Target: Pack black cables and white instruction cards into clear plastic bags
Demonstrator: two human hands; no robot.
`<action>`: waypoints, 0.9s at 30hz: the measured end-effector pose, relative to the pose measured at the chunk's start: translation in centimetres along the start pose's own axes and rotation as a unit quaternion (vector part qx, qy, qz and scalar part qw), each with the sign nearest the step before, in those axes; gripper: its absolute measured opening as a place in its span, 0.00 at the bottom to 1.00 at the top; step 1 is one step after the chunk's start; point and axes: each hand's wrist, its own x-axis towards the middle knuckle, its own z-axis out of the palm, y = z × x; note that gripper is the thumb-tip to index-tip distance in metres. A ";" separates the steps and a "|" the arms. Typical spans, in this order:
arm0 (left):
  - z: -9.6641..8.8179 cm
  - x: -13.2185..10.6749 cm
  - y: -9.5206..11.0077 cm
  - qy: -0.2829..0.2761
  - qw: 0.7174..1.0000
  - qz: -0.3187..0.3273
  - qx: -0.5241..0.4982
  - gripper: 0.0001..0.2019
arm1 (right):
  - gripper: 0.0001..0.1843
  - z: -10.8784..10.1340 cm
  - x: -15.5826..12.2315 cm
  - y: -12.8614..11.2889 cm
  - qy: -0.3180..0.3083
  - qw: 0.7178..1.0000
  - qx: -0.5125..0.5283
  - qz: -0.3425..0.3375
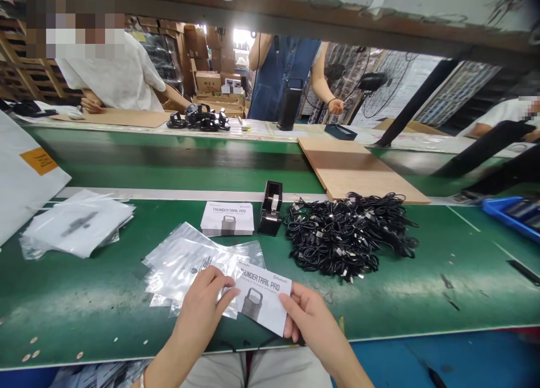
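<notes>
In my right hand (310,315) is a white printed booklet (265,298) reading "THUNDERTRAIL PRO", gripped at its right edge between thumb and fingers. The booklet's left edge meets the open end of a clear plastic bag (185,270). My left hand (206,298) lies over that bag, its thumb and forefinger pinched at the bag's edge beside the booklet. Several such bags are fanned out beneath. Behind them sits a stack of matching booklets (226,219), next to a black tape dispenser (270,208).
A heap of bundled black cables (350,233) lies to the right. More bags (78,225) are piled at the left near a white sack (25,174). A wooden board (358,166) bridges the green belt (169,166). A blue tray (510,219) stands far right. Co-workers are opposite.
</notes>
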 end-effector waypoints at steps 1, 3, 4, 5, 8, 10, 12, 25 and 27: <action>-0.1 0.1 0.0 -0.005 1.000 -0.002 -0.002 0.08 | 0.20 -0.2 -0.2 -0.3 -0.016 1.000 0.009 0.000; -0.5 0.4 0.2 -0.025 0.999 -0.017 -0.019 0.10 | 0.20 -0.5 -0.5 -0.8 -0.044 0.999 0.032 0.005; -0.8 0.6 0.4 -0.038 0.998 -0.027 -0.035 0.10 | 0.19 -0.5 -0.5 -1.1 -0.055 0.998 0.042 0.008; -1.1 0.7 0.5 -0.051 0.997 -0.037 -0.054 0.10 | 0.18 -0.4 -0.3 -1.3 -0.062 0.997 0.049 0.011; -1.7 1.1 0.8 -0.077 0.988 -0.055 -0.121 0.10 | 0.14 0.6 1.1 -1.8 -0.057 0.998 0.021 -0.001; -1.7 1.4 0.8 -0.085 0.983 -0.058 -0.154 0.11 | 0.10 2.0 2.5 -2.0 -0.032 0.996 -0.071 -0.044; -1.5 1.7 0.6 -0.083 0.978 -0.057 -0.181 0.11 | 0.06 3.6 3.7 -2.2 -0.003 0.981 -0.168 -0.097; -0.5 2.2 0.5 -0.085 0.992 -0.019 -0.095 0.12 | 0.17 -4.5 6.4 -8.5 0.238 0.756 -0.573 -0.207; -0.5 2.2 0.7 -0.077 0.993 -0.019 -0.082 0.12 | 0.14 -6.5 7.6 -9.1 0.233 0.737 -0.596 -0.215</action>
